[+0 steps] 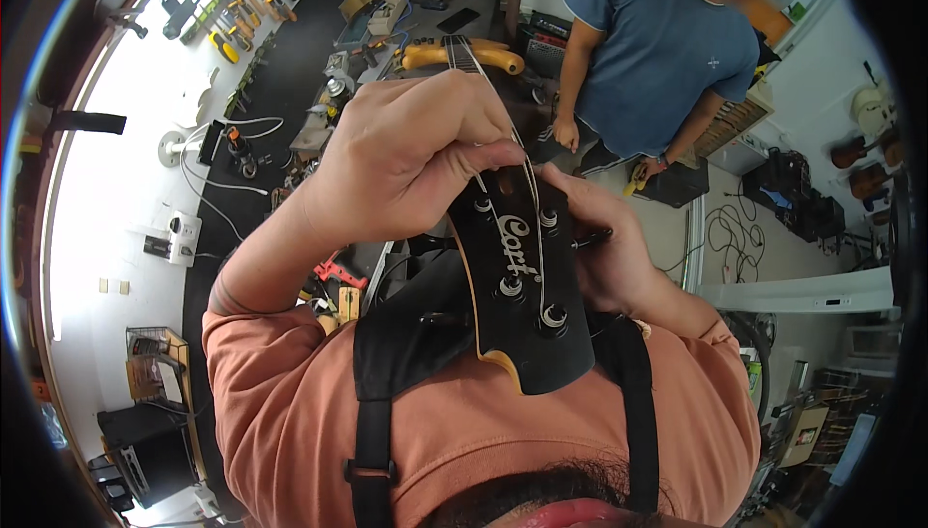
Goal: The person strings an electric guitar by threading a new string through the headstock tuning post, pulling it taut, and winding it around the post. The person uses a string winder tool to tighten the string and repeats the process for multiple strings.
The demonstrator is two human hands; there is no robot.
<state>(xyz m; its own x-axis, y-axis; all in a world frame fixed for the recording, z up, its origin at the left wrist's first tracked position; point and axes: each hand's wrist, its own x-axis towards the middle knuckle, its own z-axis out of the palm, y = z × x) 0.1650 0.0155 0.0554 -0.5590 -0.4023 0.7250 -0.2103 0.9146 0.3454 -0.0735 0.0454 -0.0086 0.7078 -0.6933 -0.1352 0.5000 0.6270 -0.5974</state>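
Observation:
A bass guitar's black headstock (517,325) rises toward my chest, with white lettering and several round tuning posts. Its yellow wooden body (420,57) rests farther off, on the bench side. My left hand (411,156) is closed over the neck end, thumb and forefinger pinching a metal string (531,178). The string runs from those fingers down to a tuning post (553,315). On the right edge of the headstock, my right hand (609,238) is wrapped beside a dark tuning key (593,237); its thumb lies near the neck end and its other fingers are mostly hidden.
A dark workbench (290,103) on the left carries cables, tools and a phone (458,20). A red tool (340,272) lies behind my left forearm. Across from me stands a person in a blue shirt (667,45), beside a black amplifier (681,190). Cables (725,238) coil on the floor.

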